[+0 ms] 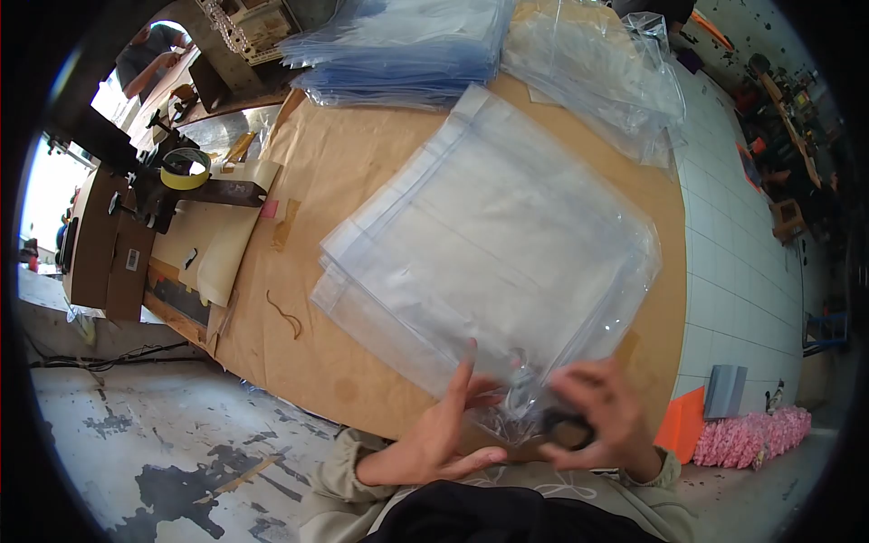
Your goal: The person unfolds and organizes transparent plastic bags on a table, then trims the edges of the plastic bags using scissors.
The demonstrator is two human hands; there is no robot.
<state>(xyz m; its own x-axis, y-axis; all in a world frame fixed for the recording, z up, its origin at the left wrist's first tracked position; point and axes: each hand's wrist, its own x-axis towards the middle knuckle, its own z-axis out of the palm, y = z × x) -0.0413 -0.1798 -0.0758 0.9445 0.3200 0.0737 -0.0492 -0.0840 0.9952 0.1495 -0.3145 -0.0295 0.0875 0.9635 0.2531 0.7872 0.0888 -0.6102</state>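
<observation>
A stack of clear plastic bags (507, 226) lies flat and turned at an angle on the brown-paper-covered table (362, 145). Its near corner is crumpled and shiny, close to my body. My left hand (444, 430) is at that corner with fingers spread and the index pointing up; I see nothing held in it. My right hand (602, 412), blurred by motion, curls around a black ring-shaped thing (568, 429) to the right of the corner. Its exact kind is unclear.
Thick piles of clear plastic bags (398, 59) and looser plastic sheets (597, 77) lie at the far edge. On the left stands a dark metal machine with a yellow tape roll (185, 169). A brown string (285, 315) lies nearby. Another person (154, 59) sits at far left.
</observation>
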